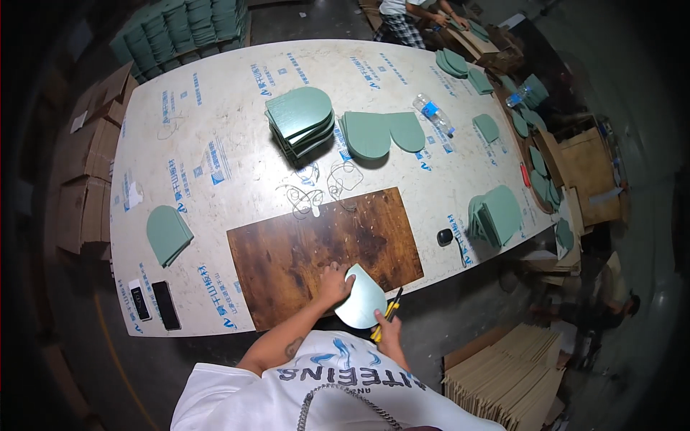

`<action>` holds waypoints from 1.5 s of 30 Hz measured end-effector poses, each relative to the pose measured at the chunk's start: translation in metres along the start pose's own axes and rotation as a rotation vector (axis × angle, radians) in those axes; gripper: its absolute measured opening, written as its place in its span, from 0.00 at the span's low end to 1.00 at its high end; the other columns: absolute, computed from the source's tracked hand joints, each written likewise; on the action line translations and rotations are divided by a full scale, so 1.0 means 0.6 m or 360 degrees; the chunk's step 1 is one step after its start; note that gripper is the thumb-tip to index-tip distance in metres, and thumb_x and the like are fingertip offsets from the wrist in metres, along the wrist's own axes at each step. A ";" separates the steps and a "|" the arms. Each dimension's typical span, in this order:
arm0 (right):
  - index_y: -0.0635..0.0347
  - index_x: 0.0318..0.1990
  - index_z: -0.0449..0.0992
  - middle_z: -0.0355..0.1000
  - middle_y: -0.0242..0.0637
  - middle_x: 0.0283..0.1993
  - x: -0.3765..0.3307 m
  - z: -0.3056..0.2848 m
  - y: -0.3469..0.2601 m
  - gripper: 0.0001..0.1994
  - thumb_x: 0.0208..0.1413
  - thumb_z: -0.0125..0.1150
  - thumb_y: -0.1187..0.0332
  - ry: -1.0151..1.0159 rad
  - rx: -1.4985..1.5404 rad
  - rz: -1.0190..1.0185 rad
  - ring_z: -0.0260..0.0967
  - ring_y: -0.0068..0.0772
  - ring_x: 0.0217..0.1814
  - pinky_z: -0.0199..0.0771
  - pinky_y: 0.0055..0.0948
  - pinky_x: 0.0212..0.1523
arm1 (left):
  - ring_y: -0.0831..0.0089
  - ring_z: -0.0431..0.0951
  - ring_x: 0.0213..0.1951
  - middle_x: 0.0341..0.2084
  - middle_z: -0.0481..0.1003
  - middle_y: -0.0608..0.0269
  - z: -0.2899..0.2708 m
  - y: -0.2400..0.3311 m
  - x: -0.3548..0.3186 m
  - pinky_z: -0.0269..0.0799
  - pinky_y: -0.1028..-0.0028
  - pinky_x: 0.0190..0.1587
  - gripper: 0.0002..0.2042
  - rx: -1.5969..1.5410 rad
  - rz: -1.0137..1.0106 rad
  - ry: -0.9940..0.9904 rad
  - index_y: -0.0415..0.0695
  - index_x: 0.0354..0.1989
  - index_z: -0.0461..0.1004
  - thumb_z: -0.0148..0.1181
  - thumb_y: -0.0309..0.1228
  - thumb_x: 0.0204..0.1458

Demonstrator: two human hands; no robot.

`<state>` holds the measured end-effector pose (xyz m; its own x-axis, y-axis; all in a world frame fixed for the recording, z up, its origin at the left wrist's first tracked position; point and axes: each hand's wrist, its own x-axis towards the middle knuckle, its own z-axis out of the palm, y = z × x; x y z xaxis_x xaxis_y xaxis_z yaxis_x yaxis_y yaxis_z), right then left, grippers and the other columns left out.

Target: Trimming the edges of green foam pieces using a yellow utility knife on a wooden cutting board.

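A pale green panel (pixel 363 298), rounded at one end, is held tilted over the near edge of a dark wooden board (pixel 323 248). At its left edge my left hand (pixel 336 282) grips it, thumb on the face and fingers curled over the board side. My right hand (pixel 390 332) is closed around a yellow and black utility knife (pixel 392 310), with its fingers also against the panel's lower right edge. Part of the knife is hidden by the hand. Loose thin strands (pixel 305 200) lie beyond the board.
Stacks of similar green panels (pixel 300 115) stand on the white table (pixel 215 93), with more at left and right. A plastic bottle (pixel 433 115), a small black object (pixel 445 237) and two phones (pixel 165 305) lie there too. Another person (pixel 406 14) works at the far side.
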<state>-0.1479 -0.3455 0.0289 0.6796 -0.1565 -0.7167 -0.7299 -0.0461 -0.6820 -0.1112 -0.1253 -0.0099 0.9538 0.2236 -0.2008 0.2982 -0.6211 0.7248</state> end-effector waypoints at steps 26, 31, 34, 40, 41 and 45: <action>0.62 0.39 0.74 0.75 0.35 0.30 0.683 0.228 -0.629 0.10 0.61 0.68 0.65 -0.0205 0.0473 -0.0498 0.72 0.28 0.24 0.74 0.26 0.24 | 0.76 0.76 0.28 0.27 0.76 0.68 -0.186 -0.007 0.130 0.73 0.74 0.32 0.16 -0.1409 -0.1305 0.0627 0.43 0.47 0.79 0.53 0.43 0.69; 0.63 0.51 0.74 0.77 0.36 0.35 0.595 0.219 -0.487 0.17 0.67 0.61 0.58 -0.0024 -0.0038 -0.0618 0.69 0.21 0.24 0.71 0.23 0.24 | 0.57 0.77 0.43 0.39 0.76 0.51 -0.268 -0.015 0.206 0.73 0.62 0.48 0.21 -0.0072 -0.0835 0.1101 0.36 0.54 0.75 0.63 0.41 0.62; 0.64 0.53 0.72 0.74 0.32 0.31 0.521 0.153 -0.422 0.11 0.70 0.56 0.67 -0.0262 0.0313 -0.0473 0.66 0.18 0.23 0.68 0.22 0.23 | 0.43 0.71 0.54 0.52 0.71 0.38 -0.321 0.044 0.365 0.67 0.52 0.57 0.26 0.0761 -0.0221 0.1134 0.35 0.58 0.71 0.67 0.39 0.57; 0.62 0.49 0.73 0.75 0.33 0.30 0.383 0.149 -0.331 0.10 0.68 0.59 0.66 -0.0826 -0.0069 -0.0118 0.70 0.21 0.26 0.71 0.23 0.25 | 0.43 0.72 0.52 0.49 0.72 0.39 -0.375 0.090 0.582 0.67 0.48 0.53 0.22 0.1035 -0.0077 0.0886 0.34 0.51 0.73 0.65 0.39 0.56; 0.63 0.50 0.74 0.75 0.33 0.31 0.370 0.152 -0.323 0.10 0.68 0.59 0.66 -0.0878 -0.0061 -0.0101 0.70 0.21 0.26 0.71 0.23 0.25 | 0.44 0.72 0.51 0.47 0.73 0.40 -0.376 0.090 0.609 0.68 0.47 0.52 0.20 0.1066 -0.0161 0.0778 0.34 0.49 0.73 0.64 0.38 0.56; 0.66 0.53 0.73 0.76 0.36 0.32 0.357 0.146 -0.279 0.12 0.68 0.57 0.68 -0.0904 -0.0026 -0.0145 0.71 0.22 0.25 0.73 0.24 0.25 | 0.46 0.74 0.47 0.41 0.75 0.42 -0.356 0.097 0.684 0.72 0.50 0.46 0.13 0.1156 -0.0259 0.0812 0.32 0.42 0.73 0.59 0.25 0.49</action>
<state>0.1264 -0.2848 -0.0233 0.6696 0.4029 -0.6240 -0.6644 -0.0506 -0.7457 0.2897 0.0906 0.0908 0.8169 0.5487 0.1776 0.5431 -0.8355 0.0833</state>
